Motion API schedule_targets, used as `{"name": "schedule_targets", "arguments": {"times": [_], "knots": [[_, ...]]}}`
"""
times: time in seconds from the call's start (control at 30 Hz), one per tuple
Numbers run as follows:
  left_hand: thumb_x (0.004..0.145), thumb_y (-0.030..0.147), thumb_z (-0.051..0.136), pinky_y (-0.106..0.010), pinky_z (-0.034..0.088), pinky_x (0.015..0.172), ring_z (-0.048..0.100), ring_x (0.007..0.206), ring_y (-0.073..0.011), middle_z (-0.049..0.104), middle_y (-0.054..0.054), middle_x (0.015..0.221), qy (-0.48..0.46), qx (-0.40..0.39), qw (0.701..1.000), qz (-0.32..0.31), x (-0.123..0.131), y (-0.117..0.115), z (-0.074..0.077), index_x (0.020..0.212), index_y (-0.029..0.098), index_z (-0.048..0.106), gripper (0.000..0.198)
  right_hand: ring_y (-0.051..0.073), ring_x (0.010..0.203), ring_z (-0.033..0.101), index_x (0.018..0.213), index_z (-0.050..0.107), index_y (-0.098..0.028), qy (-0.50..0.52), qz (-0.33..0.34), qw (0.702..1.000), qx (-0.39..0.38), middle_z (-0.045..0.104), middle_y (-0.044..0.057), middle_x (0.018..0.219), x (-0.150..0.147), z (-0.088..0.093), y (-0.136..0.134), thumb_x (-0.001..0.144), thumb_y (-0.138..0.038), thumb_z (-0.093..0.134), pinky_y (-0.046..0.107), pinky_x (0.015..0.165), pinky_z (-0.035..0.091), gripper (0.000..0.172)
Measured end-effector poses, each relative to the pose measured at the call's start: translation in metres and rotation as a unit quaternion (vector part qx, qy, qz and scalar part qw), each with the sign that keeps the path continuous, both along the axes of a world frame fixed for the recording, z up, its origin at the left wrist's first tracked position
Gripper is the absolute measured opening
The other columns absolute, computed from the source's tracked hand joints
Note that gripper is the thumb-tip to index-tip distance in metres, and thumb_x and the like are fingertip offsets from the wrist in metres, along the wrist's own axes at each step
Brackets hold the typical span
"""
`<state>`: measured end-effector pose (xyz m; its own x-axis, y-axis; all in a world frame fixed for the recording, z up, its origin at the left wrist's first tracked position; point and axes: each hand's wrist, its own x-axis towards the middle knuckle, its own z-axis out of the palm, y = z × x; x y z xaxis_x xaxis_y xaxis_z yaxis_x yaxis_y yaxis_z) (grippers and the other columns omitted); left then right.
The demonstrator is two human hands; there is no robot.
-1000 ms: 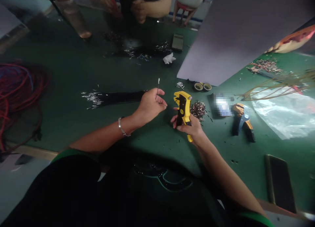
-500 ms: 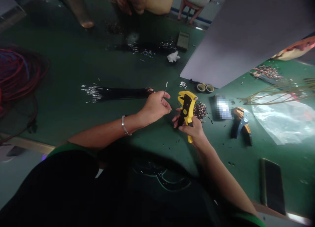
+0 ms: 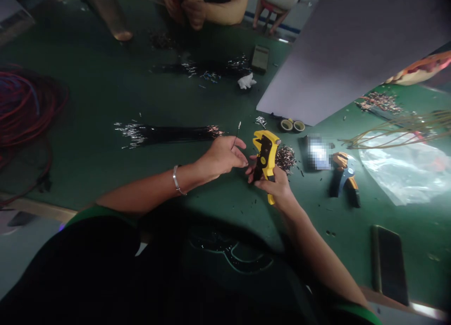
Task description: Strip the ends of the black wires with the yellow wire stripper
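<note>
My left hand (image 3: 221, 156) pinches a short black wire (image 3: 236, 133) whose bare metal tip points up and away. My right hand (image 3: 276, 184) grips a yellow and black wire stripper (image 3: 265, 153), held upright with its head just right of the left fingers. The two hands almost touch above the green table (image 3: 105, 99). A bundle of black wires with stripped shiny ends (image 3: 169, 133) lies flat to the left of my left hand. A small heap of metal terminals (image 3: 287, 157) sits just behind the stripper.
Coiled red cable (image 3: 24, 109) lies at the far left. A second orange and blue stripper (image 3: 343, 177), a clear plastic bag (image 3: 405, 167), a dark phone (image 3: 389, 264), two tape rolls (image 3: 292, 125) and a grey sheet (image 3: 345, 52) sit to the right. Another person's hands (image 3: 192, 8) work across the table.
My left hand with the wire has moved right, closer to the stripper. My right hand stays where it was with the tool.
</note>
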<state>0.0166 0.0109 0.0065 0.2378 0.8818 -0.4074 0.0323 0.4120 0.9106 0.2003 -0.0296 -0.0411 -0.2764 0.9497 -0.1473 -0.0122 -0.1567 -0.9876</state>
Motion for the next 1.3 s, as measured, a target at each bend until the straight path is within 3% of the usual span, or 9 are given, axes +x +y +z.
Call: {"name": "schedule_targets", "arguments": {"times": [0.27,0.47,0.63,0.77,0.9,1.1,1.3], "knots": [[0.061,0.006,0.062,-0.026,0.043,0.056,0.059,0.059,-0.0115,0.066,0.001,0.065,0.115,0.157,0.981,-0.004,-0.004,0.001,-0.006,0.095,0.014,0.056,0.036,0.016,0.070,0.059,0.116,0.057,-0.020,0.008,0.008,1.000,-0.013,0.066,0.002,0.088,0.000,-0.001,0.001,0.058,-0.012,0.063,0.032,0.066,0.048,0.059],[0.064,0.006,0.054,-0.027,0.044,0.061,0.058,0.061,-0.0117,0.067,0.003,0.067,0.243,0.299,0.923,-0.013,-0.004,-0.005,-0.007,0.098,0.017,0.056,0.036,0.016,0.069,0.060,0.115,0.059,-0.019,-0.009,0.012,1.000,0.000,0.067,0.002,0.088,0.000,-0.001,0.001,0.059,-0.015,0.064,0.032,0.065,0.049,0.057],[0.067,0.007,0.051,-0.029,0.043,0.063,0.060,0.063,-0.0140,0.068,0.001,0.072,0.316,0.369,0.873,-0.038,-0.001,-0.015,-0.005,0.102,0.017,0.055,0.037,0.017,0.069,0.060,0.113,0.059,-0.019,-0.025,0.019,0.999,0.005,0.067,0.002,0.088,0.001,-0.002,0.002,0.060,-0.015,0.064,0.032,0.067,0.050,0.053],[0.072,0.009,0.049,-0.031,0.045,0.063,0.063,0.066,-0.0164,0.070,-0.003,0.078,0.350,0.402,0.844,-0.062,0.000,-0.017,-0.004,0.106,0.015,0.055,0.035,0.018,0.070,0.060,0.113,0.059,-0.018,-0.033,0.019,0.999,0.013,0.068,0.003,0.088,0.001,0.000,0.001,0.062,-0.017,0.064,0.033,0.067,0.050,0.051],[0.074,0.009,0.049,-0.030,0.045,0.062,0.063,0.065,-0.0156,0.070,-0.003,0.078,0.349,0.426,0.833,-0.055,-0.001,-0.017,-0.002,0.108,0.015,0.055,0.035,0.018,0.071,0.060,0.113,0.059,-0.018,-0.040,0.020,0.999,0.014,0.068,0.004,0.088,0.001,0.002,0.000,0.062,-0.016,0.064,0.032,0.068,0.050,0.051],[0.076,0.007,0.048,-0.029,0.047,0.062,0.064,0.067,-0.0155,0.069,-0.002,0.078,0.334,0.451,0.825,-0.058,-0.001,-0.016,0.001,0.104,0.015,0.055,0.030,0.018,0.071,0.060,0.088,0.064,-0.018,-0.074,0.036,0.996,0.032,0.067,0.003,0.082,0.004,0.003,0.002,0.063,-0.017,0.063,0.031,0.068,0.049,0.024],[0.078,0.008,0.046,-0.030,0.049,0.063,0.065,0.070,-0.0159,0.069,-0.003,0.081,0.323,0.468,0.819,-0.073,0.000,-0.016,-0.004,0.106,0.015,0.054,0.029,0.018,0.068,0.059,0.079,0.062,-0.019,-0.058,0.034,0.997,0.033,0.066,0.003,0.080,0.003,0.005,0.002,0.064,-0.020,0.064,0.032,0.067,0.049,0.015]]}}
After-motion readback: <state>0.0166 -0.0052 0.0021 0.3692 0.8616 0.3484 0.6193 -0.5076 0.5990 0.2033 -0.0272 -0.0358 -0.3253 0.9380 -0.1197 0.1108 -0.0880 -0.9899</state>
